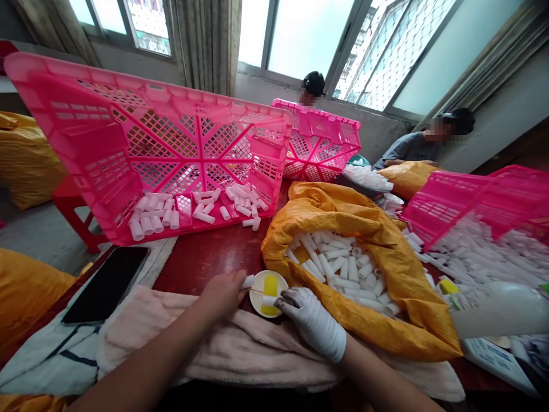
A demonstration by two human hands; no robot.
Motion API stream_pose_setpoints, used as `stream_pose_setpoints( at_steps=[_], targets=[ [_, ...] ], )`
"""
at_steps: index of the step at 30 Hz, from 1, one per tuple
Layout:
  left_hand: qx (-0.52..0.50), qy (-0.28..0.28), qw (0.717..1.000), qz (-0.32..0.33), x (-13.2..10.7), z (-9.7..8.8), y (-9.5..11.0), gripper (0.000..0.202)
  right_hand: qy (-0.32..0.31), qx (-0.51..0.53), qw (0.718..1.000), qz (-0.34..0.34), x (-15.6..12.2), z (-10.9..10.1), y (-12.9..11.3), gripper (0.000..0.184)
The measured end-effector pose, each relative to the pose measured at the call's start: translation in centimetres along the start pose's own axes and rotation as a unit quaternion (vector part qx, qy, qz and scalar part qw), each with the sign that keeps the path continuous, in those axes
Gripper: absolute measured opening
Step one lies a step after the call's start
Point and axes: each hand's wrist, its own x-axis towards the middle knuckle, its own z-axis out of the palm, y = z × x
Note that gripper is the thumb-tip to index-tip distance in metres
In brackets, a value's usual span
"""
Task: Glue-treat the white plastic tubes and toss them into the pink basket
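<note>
My left hand (pixel 221 294) pinches a short white tube (pixel 247 281) at its fingertips, just left of a small white saucer (pixel 258 294). A yellow sponge strip (pixel 270 294) lies on the saucer. My right hand (pixel 311 323), in a white glove with soiled fingertips, holds a second white tube (pixel 269 301) over the saucer. Both hands rest above a pale pink towel (pixel 240 357). To the right, an orange-yellow woven sack (pixel 412 297) lies open, full of white tubes.
A pink plastic crate (pixel 150 86) lies tilted on the red table (pixel 201 257), holding white tubes. More pink crates (pixel 317 146) (pixel 446 200) stand beyond and right, the latter by a heap of tubes. A phone (pixel 107 284) lies left; a plastic bottle (pixel 497 309) lies right. A seated person (pixel 412 149) is by the window.
</note>
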Motion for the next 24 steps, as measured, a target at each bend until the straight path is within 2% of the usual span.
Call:
stream_pose_setpoints(
  at_steps=[2, 7, 9, 10, 12, 13, 15, 17, 18, 20, 22, 24],
  targets=[
    [-0.004, -0.007, 1.0, -0.01, 0.0, -0.1, 0.2, 0.023, -0.004, 0.0, 0.999, -0.033, -0.3, -0.3, -0.4, 0.023],
    [0.004, -0.009, 1.0, -0.024, 0.0, -0.3, 0.3, 0.025, -0.068, 0.052, 0.993, -0.076, -0.1, -1.4, -1.5, 0.019],
    [0.003, -0.003, 1.0, -0.023, 0.0, -0.3, 0.4, 0.026, -0.05, 0.083, 0.992, -0.082, 0.1, -1.5, -1.7, 0.018],
    [0.003, 0.008, 1.0, -0.016, -0.1, -0.4, 0.4, 0.025, -0.02, 0.109, 0.991, -0.074, 0.2, -1.4, -1.7, 0.018],
    [0.007, 0.04, 0.999, 0.005, -0.2, -0.8, 0.6, 0.022, 0.093, 0.196, 0.976, -0.011, 0.4, -1.0, -1.7, 0.021],
    [0.007, 0.058, 0.998, 0.019, -0.3, -1.0, 0.7, 0.02, 0.161, 0.25, 0.954, 0.037, 0.6, -0.8, -1.7, 0.022],
    [-0.004, 0.075, 0.996, 0.05, -0.6, -1.5, 1.1, 0.016, 0.269, 0.35, 0.888, 0.126, 1.0, -0.3, -1.6, 0.024],
    [-0.033, 0.069, 0.994, 0.078, -0.8, -1.9, 1.5, 0.015, 0.307, 0.409, 0.843, 0.165, 1.4, -0.2, -1.5, 0.022],
    [-0.052, 0.064, 0.993, 0.089, -0.9, -2.0, 1.7, 0.015, 0.309, 0.419, 0.837, 0.167, 1.6, -0.4, -1.5, 0.02],
    [-0.099, 0.035, 0.989, 0.1, -1.1, -2.0, 2.2, 0.014, 0.288, 0.405, 0.856, 0.141, 1.6, -1.1, -1.5, 0.017],
    [-0.14, -0.012, 0.984, 0.107, -1.3, -1.6, 2.9, 0.016, 0.244, 0.357, 0.897, 0.095, 1.5, -1.9, -1.5, 0.018],
    [-0.128, -0.033, 0.985, 0.107, -1.5, -1.0, 3.9, 0.022, 0.198, 0.3, 0.929, 0.093, 1.5, -2.5, -1.4, 0.02]
  ],
)
